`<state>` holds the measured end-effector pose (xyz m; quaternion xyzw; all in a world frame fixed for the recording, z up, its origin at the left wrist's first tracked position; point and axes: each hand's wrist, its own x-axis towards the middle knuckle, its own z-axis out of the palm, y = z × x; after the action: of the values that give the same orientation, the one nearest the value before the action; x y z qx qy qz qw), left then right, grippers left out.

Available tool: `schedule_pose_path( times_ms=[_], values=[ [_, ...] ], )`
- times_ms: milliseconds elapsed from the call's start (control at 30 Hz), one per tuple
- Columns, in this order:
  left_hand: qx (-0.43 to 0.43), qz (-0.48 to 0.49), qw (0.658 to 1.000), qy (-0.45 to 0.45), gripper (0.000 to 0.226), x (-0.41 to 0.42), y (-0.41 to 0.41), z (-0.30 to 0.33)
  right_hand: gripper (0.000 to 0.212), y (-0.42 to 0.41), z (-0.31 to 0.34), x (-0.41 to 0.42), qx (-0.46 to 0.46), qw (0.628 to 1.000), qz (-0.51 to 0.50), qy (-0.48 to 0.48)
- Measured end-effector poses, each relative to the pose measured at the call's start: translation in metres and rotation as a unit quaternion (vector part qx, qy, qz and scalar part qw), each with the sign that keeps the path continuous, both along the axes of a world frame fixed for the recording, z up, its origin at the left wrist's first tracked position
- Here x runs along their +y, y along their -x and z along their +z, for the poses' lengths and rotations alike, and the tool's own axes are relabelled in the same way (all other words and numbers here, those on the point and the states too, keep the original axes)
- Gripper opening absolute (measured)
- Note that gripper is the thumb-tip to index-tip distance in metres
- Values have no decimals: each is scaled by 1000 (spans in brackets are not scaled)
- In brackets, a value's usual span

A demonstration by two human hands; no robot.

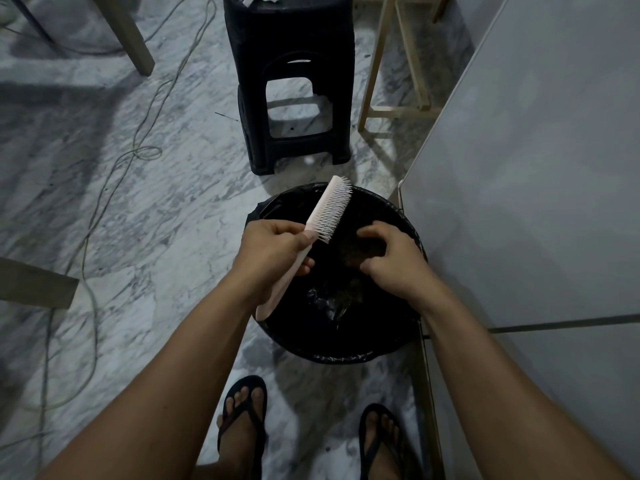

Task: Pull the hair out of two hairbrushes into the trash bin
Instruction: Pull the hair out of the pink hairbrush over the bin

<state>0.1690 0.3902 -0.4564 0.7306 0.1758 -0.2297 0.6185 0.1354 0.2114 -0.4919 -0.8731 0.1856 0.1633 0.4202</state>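
My left hand (273, 251) grips the handle of a pale pink hairbrush (327, 209), held tilted over the left side of the trash bin (332, 351), bristles facing right. The bin is round, lined with a black bag, and holds dark hair-like clumps at its bottom. My right hand (391, 261) hovers over the middle of the bin, fingers curled downward; whether it pinches any hair is too dark to tell. Only one hairbrush is in view.
A black plastic stool (291, 84) stands just beyond the bin, white tissue on top. A grey cabinet (536, 168) rises at the right, wooden legs (377, 64) behind it. Cables (114, 174) trail across the marble floor at left. My sandalled feet (242, 420) stand just short of the bin.
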Motion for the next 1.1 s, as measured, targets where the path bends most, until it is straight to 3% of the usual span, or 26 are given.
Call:
schedule_pose_path(
  times_ms=[67,133,233,367,467,600,700,767,833,967,1100],
  values=[
    [-3,-26,1000,-3,9,-3,2,-1,64,0,4,5,-17,991,-36,-127],
    [-5,-49,999,-2,12,-6,4,0,55,1,5,11,-32,958,-50,-280],
    [-19,-63,998,3,12,-9,7,3,38,1,3,14,-30,924,-77,-374],
    [-33,-56,998,-22,12,-7,6,4,18,3,1,9,-38,962,-25,-270],
    [-36,-18,999,-21,16,-4,3,1,29,4,1,1,-41,988,18,-148],
    [-28,24,999,-3,12,2,-1,1,35,4,-5,-13,-8,1000,-10,4],
    [-4,7,1000,13,15,4,-1,1,22,7,-4,-13,52,988,0,145],
    [4,-25,1000,13,19,2,1,1,26,5,-8,-12,45,991,15,128],
    [6,-64,998,4,21,1,3,0,39,1,-9,-10,-32,999,-19,25],
    [11,-139,990,-11,21,3,5,-2,48,-3,-2,-3,-138,972,-102,-163],
    [20,-187,982,-29,21,3,7,-2,50,3,-4,-3,-141,984,10,-112]
  ],
)
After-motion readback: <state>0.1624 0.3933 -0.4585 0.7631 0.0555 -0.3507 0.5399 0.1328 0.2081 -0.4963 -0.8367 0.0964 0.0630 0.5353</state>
